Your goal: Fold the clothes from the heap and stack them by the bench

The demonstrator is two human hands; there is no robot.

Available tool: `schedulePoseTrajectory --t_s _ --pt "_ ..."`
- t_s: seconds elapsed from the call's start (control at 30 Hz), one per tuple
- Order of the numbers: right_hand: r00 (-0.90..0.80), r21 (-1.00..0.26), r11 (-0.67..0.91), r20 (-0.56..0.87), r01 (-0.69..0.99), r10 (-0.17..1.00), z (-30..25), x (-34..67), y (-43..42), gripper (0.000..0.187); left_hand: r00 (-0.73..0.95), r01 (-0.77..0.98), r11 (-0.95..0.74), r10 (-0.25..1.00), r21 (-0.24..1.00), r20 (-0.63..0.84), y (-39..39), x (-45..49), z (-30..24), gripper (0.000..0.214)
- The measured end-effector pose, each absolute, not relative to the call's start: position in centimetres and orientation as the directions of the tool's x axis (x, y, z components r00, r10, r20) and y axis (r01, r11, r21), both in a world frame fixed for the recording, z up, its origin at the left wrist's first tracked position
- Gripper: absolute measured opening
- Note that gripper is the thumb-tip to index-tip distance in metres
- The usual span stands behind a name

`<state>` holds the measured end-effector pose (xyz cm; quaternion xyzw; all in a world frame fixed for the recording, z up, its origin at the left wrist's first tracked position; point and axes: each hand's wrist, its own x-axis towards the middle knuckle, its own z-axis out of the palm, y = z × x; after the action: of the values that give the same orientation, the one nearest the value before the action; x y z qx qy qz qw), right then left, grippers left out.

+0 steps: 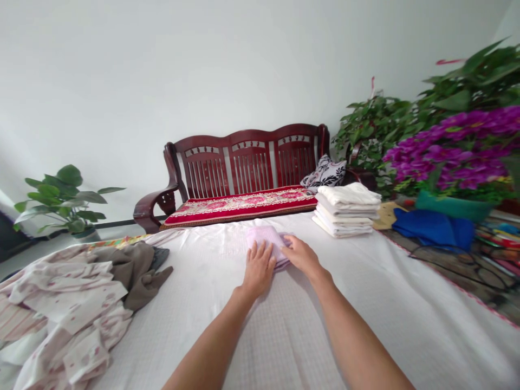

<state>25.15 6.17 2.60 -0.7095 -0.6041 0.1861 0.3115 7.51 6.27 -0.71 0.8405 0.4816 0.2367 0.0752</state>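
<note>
A lilac folded cloth (264,236), small and layered, lies in the middle of the white-covered table (195,303); its exact kind of garment does not show. My left hand (260,268) rests flat on its near left part with the fingers spread. At its right edge my right hand (303,253) has thumb and fingers closed on the fabric. To the right stands a stack of folded white and cream clothes (345,211). A loose heap of pale patterned clothing (73,303) lies on the left, with a grey-brown garment (140,273) beside it.
Beyond the table is a dark red wooden bench (247,168) with a red floral runner (244,203) and a patterned cushion (326,170). On the right are purple flowers (455,143), a blue cloth (434,227) and black cables (467,257). A potted plant (67,200) stands left.
</note>
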Motion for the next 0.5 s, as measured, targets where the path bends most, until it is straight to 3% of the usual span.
schedulePoseTrajectory --t_s 0.13,0.23,0.3,0.37,0.43,0.5 --pt "0.275 -0.506 -0.208 0.062 0.837 0.959 2.1 24.9 5.9 0.045 0.492 0.766 -0.568 0.819 0.302 0.293 5.5 8.2 -1.0 0.053" --pt "0.291 -0.496 -0.225 0.06 0.839 0.955 1.6 25.1 6.0 0.039 0.455 0.681 -0.548 0.836 0.486 0.305 6.2 7.9 -1.3 0.051" --pt "0.306 -0.499 -0.234 0.066 0.835 0.95 1.4 25.3 6.1 0.04 0.274 0.548 -0.415 0.909 0.726 0.313 7.0 7.4 -1.5 0.051" --pt "0.32 -0.503 -0.243 0.072 0.829 0.945 1.4 25.4 6.2 0.042 0.012 0.281 -0.182 0.982 0.942 0.186 7.9 6.8 -1.4 0.058" --pt "0.332 -0.505 -0.247 0.084 0.827 0.94 1.4 25.6 6.2 0.046 -0.117 0.019 0.013 0.993 1.0 -0.011 8.6 6.4 -1.2 0.068" --pt "0.352 -0.507 -0.263 0.086 0.821 0.932 1.5 25.7 6.1 0.051 -0.108 -0.115 0.114 0.986 0.987 -0.127 9.2 6.3 -0.9 0.071"
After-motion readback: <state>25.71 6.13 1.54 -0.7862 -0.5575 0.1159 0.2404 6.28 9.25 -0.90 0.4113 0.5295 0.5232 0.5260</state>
